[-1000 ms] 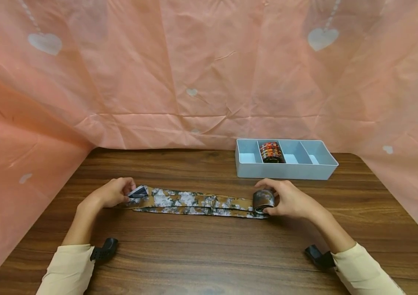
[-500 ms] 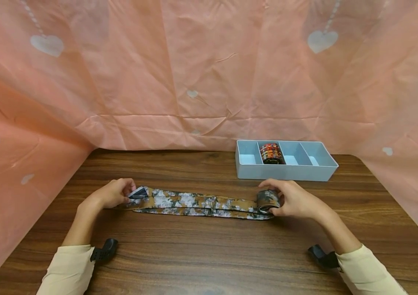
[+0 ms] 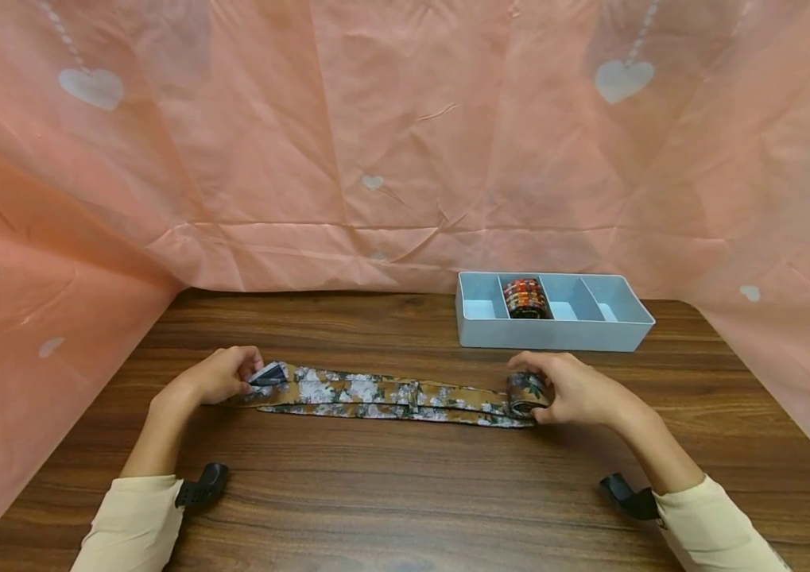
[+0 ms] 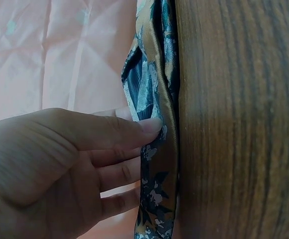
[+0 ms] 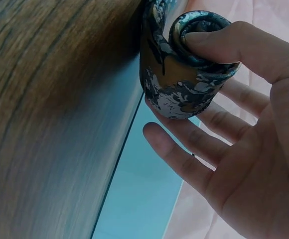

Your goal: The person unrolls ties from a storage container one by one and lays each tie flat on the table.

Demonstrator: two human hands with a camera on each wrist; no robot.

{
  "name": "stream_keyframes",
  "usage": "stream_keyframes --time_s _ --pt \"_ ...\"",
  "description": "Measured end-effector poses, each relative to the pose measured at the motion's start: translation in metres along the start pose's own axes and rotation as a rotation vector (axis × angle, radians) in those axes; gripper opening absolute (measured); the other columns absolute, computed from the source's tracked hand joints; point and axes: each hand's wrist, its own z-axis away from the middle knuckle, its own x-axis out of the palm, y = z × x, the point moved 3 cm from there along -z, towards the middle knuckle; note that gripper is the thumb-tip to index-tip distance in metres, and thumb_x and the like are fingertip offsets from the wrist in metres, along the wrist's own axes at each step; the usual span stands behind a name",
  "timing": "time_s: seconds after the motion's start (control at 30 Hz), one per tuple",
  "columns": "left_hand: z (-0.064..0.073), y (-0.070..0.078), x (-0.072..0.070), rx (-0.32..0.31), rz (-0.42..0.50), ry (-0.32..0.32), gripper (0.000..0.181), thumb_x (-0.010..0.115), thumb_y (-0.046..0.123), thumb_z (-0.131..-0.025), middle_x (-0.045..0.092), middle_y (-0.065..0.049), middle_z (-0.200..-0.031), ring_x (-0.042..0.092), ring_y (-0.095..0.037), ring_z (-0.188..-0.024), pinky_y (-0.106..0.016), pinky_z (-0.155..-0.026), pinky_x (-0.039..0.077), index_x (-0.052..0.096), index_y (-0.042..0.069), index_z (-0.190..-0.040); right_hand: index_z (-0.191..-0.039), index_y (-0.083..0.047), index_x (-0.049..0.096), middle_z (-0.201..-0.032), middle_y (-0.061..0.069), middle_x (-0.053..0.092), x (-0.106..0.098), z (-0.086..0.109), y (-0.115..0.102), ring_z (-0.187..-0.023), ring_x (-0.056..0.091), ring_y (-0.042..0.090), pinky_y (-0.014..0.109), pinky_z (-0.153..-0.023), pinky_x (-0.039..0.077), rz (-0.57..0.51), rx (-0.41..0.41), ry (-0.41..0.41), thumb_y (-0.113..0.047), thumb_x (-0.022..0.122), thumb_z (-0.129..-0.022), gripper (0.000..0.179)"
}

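A mustard-brown floral necktie [image 3: 362,389] stretches across the table between my two hands, its lengths lying one over the other. Its right end is wound into a roll [image 5: 184,89]. My right hand [image 3: 576,391] grips this roll, the thumb on the coiled edge and fingers around the far side. On the left, my left hand [image 3: 215,375] pinches the tie between thumb and fingers, beside a folded dark lining [image 4: 137,82] that shows at its opening. The left wrist view has the thumb on top of the fabric; part of the fingers is hidden behind it.
A pale blue divided box [image 3: 548,334] stands at the back right of the wooden table [image 3: 376,492]. One compartment holds a rolled red-orange patterned tie [image 3: 525,298]. Pink cloth [image 3: 405,143] hangs behind and at both sides.
My right hand has shifted slightly to the right with the roll, which has turned a little in its grip. The left hand stays in place on the tie.
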Motion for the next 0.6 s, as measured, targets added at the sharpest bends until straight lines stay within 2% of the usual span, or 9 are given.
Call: stream_keyframes --time_s 0.37,0.6 --pt "0.0009 0.0016 -0.0009 0.008 0.002 -0.004 0.022 0.070 -0.013 -0.084 0.055 -0.007 -0.081 0.051 -0.020 -0.075 -0.035 -0.065 0.044 0.057 -0.001 -0.098 -0.124 0.001 0.063 -0.104 0.002 0.071 0.0041 -0.0003 0.0033 -0.083 0.056 0.007 0.028 -0.071 0.050 0.022 -0.014 -0.018 -0.002 0.085 -0.070 0.058" --pt "0.0010 0.0014 -0.0004 0.003 -0.002 -0.003 0.023 0.070 -0.013 -0.083 0.055 -0.006 -0.081 0.051 -0.019 -0.075 -0.034 -0.065 0.044 0.058 0.000 -0.097 -0.124 0.001 0.063 -0.099 0.000 0.071 0.0025 -0.0002 0.0034 -0.076 0.054 0.004 0.026 -0.064 0.047 -0.030 -0.024 -0.012 -0.004 0.087 -0.073 0.056"
